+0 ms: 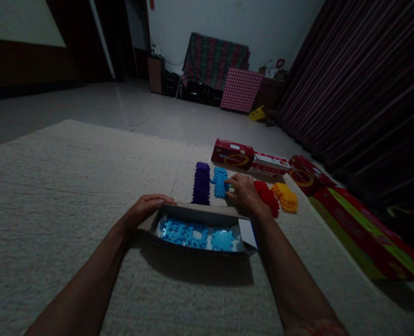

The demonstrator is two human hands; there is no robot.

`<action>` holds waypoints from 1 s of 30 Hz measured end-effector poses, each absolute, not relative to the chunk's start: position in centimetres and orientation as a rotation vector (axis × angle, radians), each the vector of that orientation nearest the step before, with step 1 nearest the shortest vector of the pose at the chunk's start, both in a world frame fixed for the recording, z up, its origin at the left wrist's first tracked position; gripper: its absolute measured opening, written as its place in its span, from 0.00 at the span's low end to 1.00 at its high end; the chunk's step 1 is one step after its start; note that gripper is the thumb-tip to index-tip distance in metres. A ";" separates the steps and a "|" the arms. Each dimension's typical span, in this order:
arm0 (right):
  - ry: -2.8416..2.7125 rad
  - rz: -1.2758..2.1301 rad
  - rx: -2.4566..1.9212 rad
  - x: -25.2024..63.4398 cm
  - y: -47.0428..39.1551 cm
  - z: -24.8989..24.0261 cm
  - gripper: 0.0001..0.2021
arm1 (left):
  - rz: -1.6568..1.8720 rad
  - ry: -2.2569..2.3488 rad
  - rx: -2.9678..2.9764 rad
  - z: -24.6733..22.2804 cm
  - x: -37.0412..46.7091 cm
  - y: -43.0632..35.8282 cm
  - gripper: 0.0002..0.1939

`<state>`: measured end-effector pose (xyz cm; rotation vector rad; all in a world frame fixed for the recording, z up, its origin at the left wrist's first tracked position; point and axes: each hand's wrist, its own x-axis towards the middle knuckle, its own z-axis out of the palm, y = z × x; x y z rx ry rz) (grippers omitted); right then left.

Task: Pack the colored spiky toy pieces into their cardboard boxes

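Note:
In front of me stands an open cardboard box, with several light-blue interlocking building blocks and clear plastic wrap inside. My left hand holds the box at its far left corner, fingers along the rim. Beyond the box, my right hand is curled with its fingertips on the right side of a small pile of light-blue building blocks. A bit of green shows beneath this hand, mostly hidden. A row of purple blocks lies left of the blue pile. Red blocks lie just right of my right hand.
Yellow blocks lie right of the red ones. Red boxes and a red-and-white box line the back. A large red-and-green box borders the right side of the beige carpet. Dark curtains hang beyond.

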<state>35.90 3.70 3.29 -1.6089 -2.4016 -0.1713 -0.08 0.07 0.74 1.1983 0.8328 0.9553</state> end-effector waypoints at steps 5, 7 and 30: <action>-2.404 -0.193 -1.610 35.8 3.1 3.4 0.15 | 0.954 0.846 1.178 0.9 0.0 -0.1 0.15; -2.406 -0.188 -1.597 35.7 2.9 3.7 0.15 | 0.954 0.848 1.187 1.0 0.1 -0.1 0.15; -2.073 0.799 -1.172 32.3 -4.2 12.2 0.09 | 0.968 0.829 1.159 0.6 0.2 -0.1 0.13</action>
